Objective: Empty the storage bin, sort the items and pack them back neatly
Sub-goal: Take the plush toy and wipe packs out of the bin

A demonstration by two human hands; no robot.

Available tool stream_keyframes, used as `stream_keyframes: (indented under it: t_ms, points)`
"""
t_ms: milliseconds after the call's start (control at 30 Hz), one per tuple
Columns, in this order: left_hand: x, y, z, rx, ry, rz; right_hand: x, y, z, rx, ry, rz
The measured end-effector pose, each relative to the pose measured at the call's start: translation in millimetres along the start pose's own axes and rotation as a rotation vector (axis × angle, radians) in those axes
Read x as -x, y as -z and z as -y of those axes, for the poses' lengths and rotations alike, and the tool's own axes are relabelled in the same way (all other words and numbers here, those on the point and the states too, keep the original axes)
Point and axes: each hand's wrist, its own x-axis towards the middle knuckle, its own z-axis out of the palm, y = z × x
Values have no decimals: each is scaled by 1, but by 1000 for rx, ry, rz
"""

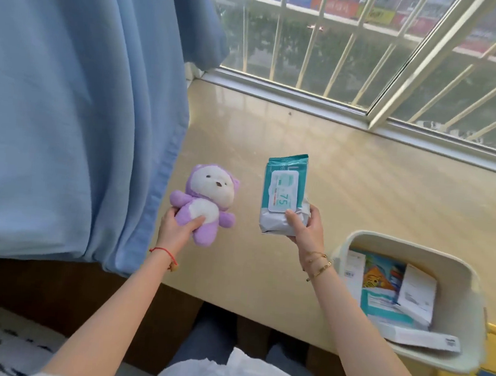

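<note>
The left hand point(175, 226) grips a plush toy point(207, 202) at nine o'clock; the right hand point(307, 225) holds a wipes pack point(285, 190), both probably lifted clear for sorting. The bin point(454, 263) sits on the bench point(388, 199) at four o'clock, papers inside.

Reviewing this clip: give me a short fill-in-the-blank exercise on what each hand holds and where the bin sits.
1. The left hand holds a plush toy whose suit is coloured ____.
2. The right hand grips a wipes pack with the large number ____ printed on it.
3. The white storage bin sits on the person's ____ side, with packets inside.

Missing words: purple; 75; right
</note>
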Motion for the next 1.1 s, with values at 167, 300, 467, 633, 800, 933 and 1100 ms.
stream_keyframes:
  t_ms: [167, 300, 467, 633, 800, 933, 1100]
  points:
    - [-84, 21, 7, 129, 22, -4, -50, -78, -22, -29, -75, -50]
    - [-143, 12, 18, 146, -15, 6, -94, -116, -47, -14, -99, -93]
    - [-199, -7, 44, 186, -46, 51, -140, -141, -83, 15, -101, -119]
    - [-225, -22, 60, 175, -92, 56, -165, -151, -111, 73, -50, -161]
    - [-228, -23, 64, 8, -142, 57, -166, -150, -123, 305, 31, -219]
    - [-215, -20, 67, -172, -134, 10, -161, -140, -119, 540, 73, -263]
    - [-183, -8, 64, -307, -244, -39, -133, -109, -102, 778, 203, -243]
